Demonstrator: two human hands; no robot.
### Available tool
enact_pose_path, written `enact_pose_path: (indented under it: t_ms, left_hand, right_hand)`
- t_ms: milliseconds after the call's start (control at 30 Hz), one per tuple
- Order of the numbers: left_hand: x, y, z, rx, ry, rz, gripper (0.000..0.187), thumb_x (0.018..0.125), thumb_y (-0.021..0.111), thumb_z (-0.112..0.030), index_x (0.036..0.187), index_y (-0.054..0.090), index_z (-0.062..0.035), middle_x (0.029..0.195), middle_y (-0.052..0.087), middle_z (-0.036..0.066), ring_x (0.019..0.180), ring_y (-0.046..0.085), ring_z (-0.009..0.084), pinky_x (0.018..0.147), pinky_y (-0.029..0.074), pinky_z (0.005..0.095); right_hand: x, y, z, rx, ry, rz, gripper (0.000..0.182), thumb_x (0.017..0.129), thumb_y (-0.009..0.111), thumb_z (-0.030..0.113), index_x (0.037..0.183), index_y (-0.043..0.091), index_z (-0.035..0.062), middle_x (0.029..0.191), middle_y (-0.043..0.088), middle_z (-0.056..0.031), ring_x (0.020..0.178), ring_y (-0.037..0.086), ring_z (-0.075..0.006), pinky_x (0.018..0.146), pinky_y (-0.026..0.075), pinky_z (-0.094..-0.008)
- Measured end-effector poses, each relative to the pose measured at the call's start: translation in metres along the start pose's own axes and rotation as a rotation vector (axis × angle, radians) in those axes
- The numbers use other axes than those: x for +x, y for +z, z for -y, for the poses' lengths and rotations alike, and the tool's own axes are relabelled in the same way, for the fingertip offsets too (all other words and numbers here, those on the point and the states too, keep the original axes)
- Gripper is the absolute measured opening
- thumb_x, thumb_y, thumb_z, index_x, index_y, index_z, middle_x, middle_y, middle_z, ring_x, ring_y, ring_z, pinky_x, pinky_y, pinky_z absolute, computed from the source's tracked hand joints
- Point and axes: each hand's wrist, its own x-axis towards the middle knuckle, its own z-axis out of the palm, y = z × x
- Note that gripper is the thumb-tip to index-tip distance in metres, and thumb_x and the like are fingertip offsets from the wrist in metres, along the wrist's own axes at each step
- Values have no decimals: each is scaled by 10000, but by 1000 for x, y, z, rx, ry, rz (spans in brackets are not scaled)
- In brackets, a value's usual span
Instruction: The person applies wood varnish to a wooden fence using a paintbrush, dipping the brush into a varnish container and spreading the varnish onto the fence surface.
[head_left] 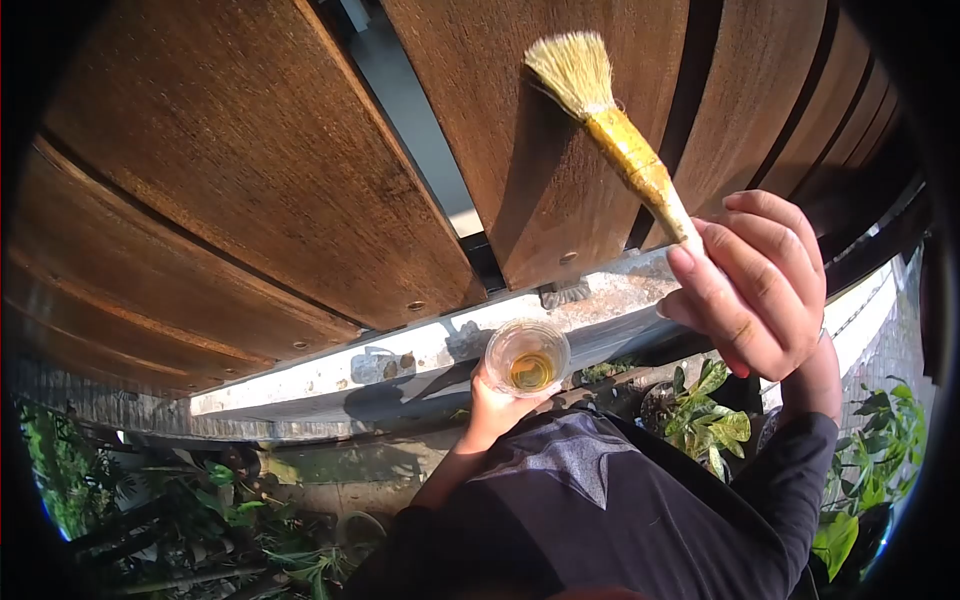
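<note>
My right hand [765, 275] pinches the pale handle end of a paintbrush [635, 160]. The brush has light bristles, fanned at the tip, and a yellow-brown band below them. It points up and to the left, overlapping the brown wooden slats [590, 90] in this view. Lower down, my left hand [500, 405] is wrapped round a clear plastic cup [528, 345]. A little amber liquid [532, 371] lies at the bottom of the cup. Most of the left fingers are hidden behind the cup.
A white stone ledge [310, 385] runs under the slats' lower ends, with shadows on it. Dark gaps separate the slats. Leafy plants [708, 415] grow at the lower right, and more greenery [220, 500] at the lower left.
</note>
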Motion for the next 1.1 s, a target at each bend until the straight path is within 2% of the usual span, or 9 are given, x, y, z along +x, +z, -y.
enact_pose_path:
  t_ms: [100, 133, 233, 367, 533, 667, 833, 900, 1100]
  left_hand:
    - [-3, -7, 3, 84, 91, -71, 773, 666, 958, -101, 1320, 572, 42, 1176, 715, 135, 1088, 683, 208, 983, 537, 367]
    - [-4, -11, 2, 135, 117, -58, 780, 652, 966, -105, 1312, 577, 44, 1186, 713, 136, 1103, 679, 209, 1002, 528, 377]
    - [-11, -22, 7, 113, 133, -82, 787, 639, 972, -111, 1306, 583, 41, 1186, 713, 134, 1101, 680, 207, 1010, 523, 383]
    - [-20, -33, 8, 101, 77, -96, 819, 619, 982, -118, 1313, 578, 39, 1206, 703, 128, 1116, 672, 209, 1013, 521, 384]
    - [-22, -38, 10, 12, 22, -119, 861, 611, 994, -140, 1332, 560, 41, 1230, 690, 127, 1124, 665, 204, 1011, 520, 377]
    - [-27, -46, 17, 173, 75, -96, 918, 626, 987, -167, 1378, 514, 64, 1290, 644, 152, 1165, 632, 231, 1041, 499, 398]
    - [-21, -43, 7, 159, 100, -111, 826, 600, 998, -141, 1295, 588, 37, 1218, 692, 125, 1103, 670, 199, 996, 528, 373]
    - [-23, -45, 8, 105, 81, -103, 790, 602, 994, -128, 1271, 604, 31, 1201, 701, 122, 1089, 676, 197, 986, 533, 373]
    - [-23, -46, 12, 60, 24, -69, 780, 613, 984, -109, 1276, 600, 36, 1187, 707, 129, 1092, 678, 199, 984, 536, 373]
  right_hand:
    - [-30, 38, 27, 107, -161, 113, 293, 846, 813, 179, 1038, 716, -20, 871, 651, -68, 799, 657, -217, 788, 594, -395]
    - [-41, 50, 38, 116, -178, 132, 234, 805, 688, 110, 1003, 696, -14, 887, 623, -68, 830, 637, -211, 851, 569, -380]
    - [-63, 65, 57, 331, -150, 249, 396, 756, 656, 197, 1093, 666, -10, 928, 617, -63, 879, 627, -211, 894, 560, -371]
    - [-67, 68, 56, 444, -16, 223, 406, 773, 667, 220, 1114, 665, -2, 904, 600, -51, 843, 612, -216, 839, 547, -361]
    - [-17, 32, 22, 254, 33, 61, 327, 807, 759, 182, 1048, 696, -32, 841, 630, -69, 765, 631, -224, 729, 559, -369]
    - [8, -17, 23, 20, 143, 77, 384, 870, 795, 261, 1154, 692, 23, 949, 684, -130, 856, 686, -267, 821, 596, -492]
    - [-21, 18, 30, -41, -30, 54, 200, 852, 775, 118, 1005, 722, 1, 855, 656, -78, 755, 635, -198, 739, 581, -375]
    - [-50, 39, 42, 43, -100, 144, 219, 819, 770, 89, 1007, 703, -4, 857, 628, -60, 750, 618, -190, 760, 569, -353]
    - [-94, 60, 77, 319, 35, 251, 335, 797, 732, 163, 1095, 684, 17, 909, 609, -39, 829, 616, -194, 842, 552, -355]
